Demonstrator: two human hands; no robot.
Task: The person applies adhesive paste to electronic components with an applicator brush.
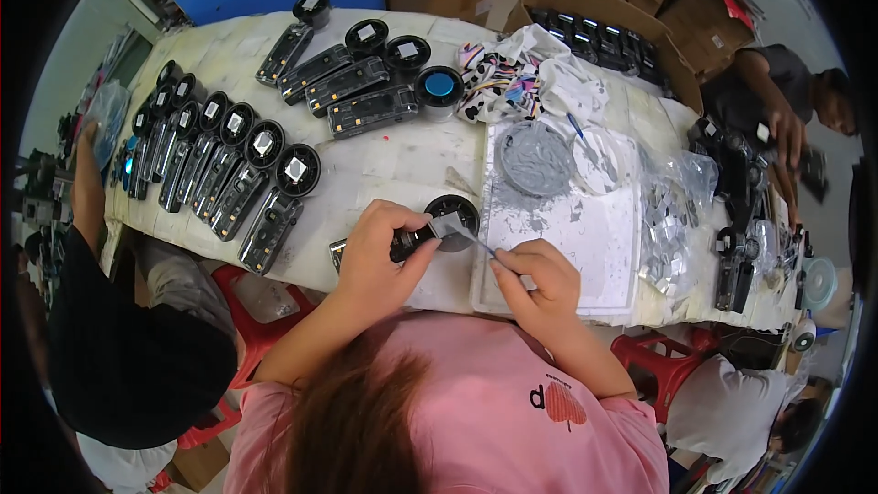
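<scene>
My left hand (380, 252) is closed around a black part (413, 241) with a pale square face at its end. Just behind that face is a round black cup-shaped head (468, 210), and whether the two are joined I cannot tell. Between the fingers of my right hand (541, 284) is a thin spatula (485, 249), its tip at the pale square. To the right, a white tray (567, 265) smeared with grey carries a round tub of grey paste (535, 163). Beside the tub lies a white lid (611, 185) with a second, blue-handled spatula (578, 128) on it.
Black units with round heads (294, 170) stand in rows on the left and far side of the table. A patterned cloth (512, 78) lies beyond the tray. On the right are a plastic bag of silvery pieces (668, 238) and more black units (736, 256). Other people sit around.
</scene>
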